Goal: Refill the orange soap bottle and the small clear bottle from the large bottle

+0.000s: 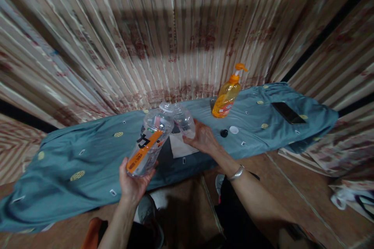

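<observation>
My left hand (136, 181) is wrapped round the lower end of a large clear plastic bottle (150, 140) with an orange and black label. The bottle leans to the right, its mouth uppermost. In my right hand (203, 136) is a smaller clear plastic container (183, 120), gripped at its wide end. Its other end meets or overlaps the large bottle's neck; whether they touch I cannot tell. Below them lies a folded white cloth or paper (179, 148). Right of my right hand are a black cap (224, 133) and a white disc (233, 129).
An orange pump bottle (226, 99) stands at the back of a narrow surface under a blue-green patterned cloth (99, 151). A dark phone (288, 113) lies toward the right end. Pleated curtains (181, 39) hang behind. A white bag (340, 199) is at the far right.
</observation>
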Motion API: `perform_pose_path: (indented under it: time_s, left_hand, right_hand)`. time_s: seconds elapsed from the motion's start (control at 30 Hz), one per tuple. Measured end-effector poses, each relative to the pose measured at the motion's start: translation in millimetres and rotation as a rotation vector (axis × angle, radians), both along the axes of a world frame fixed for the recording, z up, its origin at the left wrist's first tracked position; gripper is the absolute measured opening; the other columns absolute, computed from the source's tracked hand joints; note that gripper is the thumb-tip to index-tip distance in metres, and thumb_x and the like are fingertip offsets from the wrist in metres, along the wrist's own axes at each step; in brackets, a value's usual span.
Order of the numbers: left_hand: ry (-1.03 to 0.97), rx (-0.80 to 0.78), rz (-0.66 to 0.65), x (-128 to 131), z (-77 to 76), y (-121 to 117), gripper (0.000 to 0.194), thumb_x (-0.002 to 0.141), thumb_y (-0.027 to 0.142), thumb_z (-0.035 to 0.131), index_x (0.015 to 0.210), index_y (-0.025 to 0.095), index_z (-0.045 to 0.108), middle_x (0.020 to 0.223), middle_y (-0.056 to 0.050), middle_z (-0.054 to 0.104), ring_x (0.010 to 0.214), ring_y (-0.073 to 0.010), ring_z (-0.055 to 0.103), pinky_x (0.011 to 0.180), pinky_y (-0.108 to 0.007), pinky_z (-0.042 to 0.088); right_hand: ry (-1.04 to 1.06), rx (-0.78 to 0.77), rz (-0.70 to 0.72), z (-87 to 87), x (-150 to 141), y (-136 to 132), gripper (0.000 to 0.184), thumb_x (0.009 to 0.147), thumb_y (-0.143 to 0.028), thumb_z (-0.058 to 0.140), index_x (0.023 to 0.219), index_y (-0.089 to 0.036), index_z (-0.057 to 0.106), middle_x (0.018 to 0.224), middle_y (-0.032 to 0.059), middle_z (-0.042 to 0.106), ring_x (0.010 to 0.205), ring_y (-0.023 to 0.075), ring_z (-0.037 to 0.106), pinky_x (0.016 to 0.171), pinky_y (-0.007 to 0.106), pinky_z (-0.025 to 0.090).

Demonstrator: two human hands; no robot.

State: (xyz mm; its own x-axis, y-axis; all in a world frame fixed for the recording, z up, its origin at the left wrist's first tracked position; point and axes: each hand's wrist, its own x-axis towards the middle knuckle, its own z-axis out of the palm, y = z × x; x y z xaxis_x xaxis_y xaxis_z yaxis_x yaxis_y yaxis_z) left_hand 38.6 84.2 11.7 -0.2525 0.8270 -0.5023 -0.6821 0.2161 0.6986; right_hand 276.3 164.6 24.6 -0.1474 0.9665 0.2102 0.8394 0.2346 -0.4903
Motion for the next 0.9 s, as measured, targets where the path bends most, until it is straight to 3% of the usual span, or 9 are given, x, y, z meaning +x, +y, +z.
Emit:
perform_pose_path:
  time_s: [0.23,0.4,0.5,0.67,0.9]
  left_hand:
    - [0.076,0.082,0.051,-7.6,3.5,1.3,0.048,0.068,0.044,0.067,0.107,0.016,0.065,0.084,-0.013,0.077,0.061,-0.0337,0.074,0.039,-0.034,0.054]
    - [0.126,0.138,0.129,-10.3,8.0,0.2,0.046,0.057,0.044,0.079,0.093,0.018,0.069,0.079,-0.006,0.076,0.06,-0.0255,0.071,0.04,-0.031,0.054]
    - [0.12,0.143,0.132,-7.8,6.7,-0.2,0.045,0.055,0.043,0.082,0.09,0.018,0.069,0.079,-0.005,0.075,0.063,-0.025,0.071,0.042,-0.03,0.055]
    - [0.065,0.134,0.068,-4.5,1.7,0.6,0.047,0.053,0.042,0.081,0.091,0.016,0.069,0.086,-0.011,0.076,0.065,-0.0311,0.073,0.04,-0.028,0.048]
    - [0.073,0.176,0.08,-9.2,2.5,0.7,0.059,0.051,0.041,0.081,0.103,0.017,0.07,0.088,-0.01,0.076,0.07,-0.0336,0.074,0.045,-0.03,0.052]
  right_hand:
    - [-0.052,0.056,-0.04,-4.8,1.9,1.9,0.056,0.083,-0.034,0.072,0.13,-0.01,0.055,0.111,0.0162,0.076,0.108,0.0313,0.072,0.096,0.038,0.054]
    - [-0.082,0.042,-0.032,-5.9,2.5,2.8,0.057,0.083,-0.034,0.072,0.131,-0.007,0.056,0.112,0.0188,0.075,0.109,0.0326,0.071,0.097,0.039,0.054]
    - [-0.074,0.04,-0.037,-6.8,1.6,2.5,0.06,0.083,-0.035,0.073,0.133,-0.007,0.054,0.113,0.0186,0.075,0.11,0.0319,0.071,0.098,0.038,0.054]
    - [-0.029,0.022,-0.045,-8.9,1.3,2.3,0.056,0.083,-0.034,0.073,0.131,-0.01,0.056,0.113,0.0165,0.076,0.105,0.03,0.074,0.094,0.036,0.055]
    - [-0.033,0.023,-0.027,-8.2,1.7,-0.4,0.056,0.082,-0.035,0.074,0.13,-0.011,0.056,0.109,0.0163,0.077,0.106,0.0315,0.074,0.092,0.036,0.055]
